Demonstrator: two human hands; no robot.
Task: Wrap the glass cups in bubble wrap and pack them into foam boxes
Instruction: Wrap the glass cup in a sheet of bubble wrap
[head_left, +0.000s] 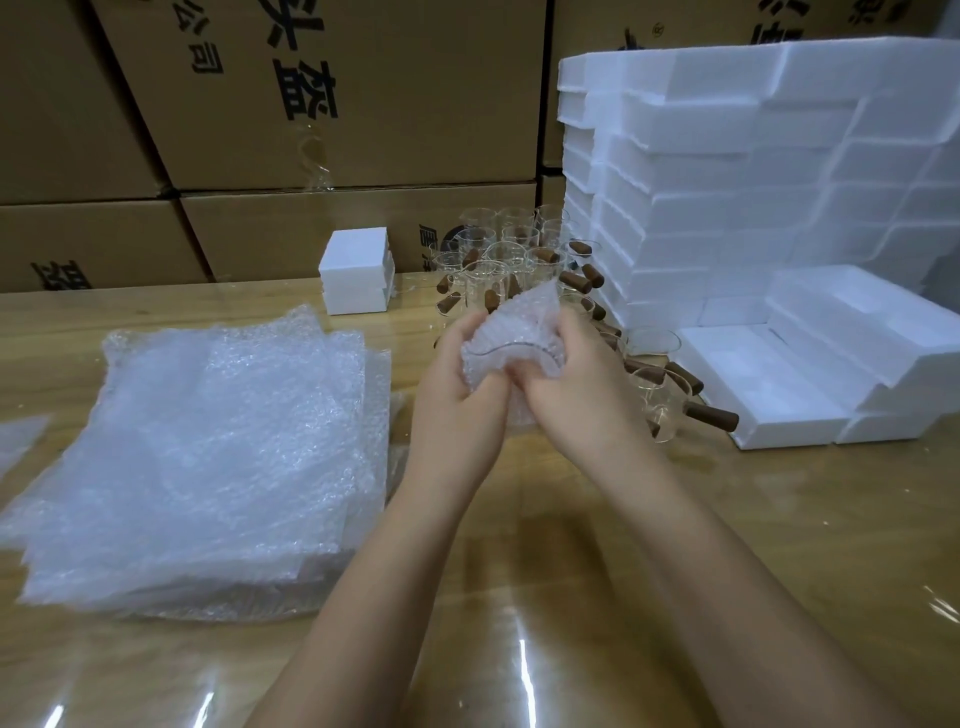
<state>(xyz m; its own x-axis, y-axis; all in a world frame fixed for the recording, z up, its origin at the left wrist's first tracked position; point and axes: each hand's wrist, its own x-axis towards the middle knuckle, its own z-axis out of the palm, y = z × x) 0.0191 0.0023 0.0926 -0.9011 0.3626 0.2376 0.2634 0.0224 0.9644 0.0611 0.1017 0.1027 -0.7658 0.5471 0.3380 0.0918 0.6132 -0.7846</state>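
Just ahead of the person, in the head view, both hands close on one cup (511, 347) bundled in a wrap (522, 317), held over the table (571, 545). The left hand (457, 395) curls its fingers round the bundle's left side. The right hand (576, 384) grips the right side, its fingers curled in and pressing the wrap under the cup. Only an arc of the cup's clear rim shows through the bubbles. Left of the hands, a pile of sheets (208, 457) lies flat on the table. Behind the hands stand the bare cups (509, 254), clear glass with brown handles, in a close cluster that trails down to the right. An open box (789, 384) lies just beside them at right, against a tall foam stack (727, 182). A small box (356, 270) stands at the table's back edge, before brown cartons (363, 93).
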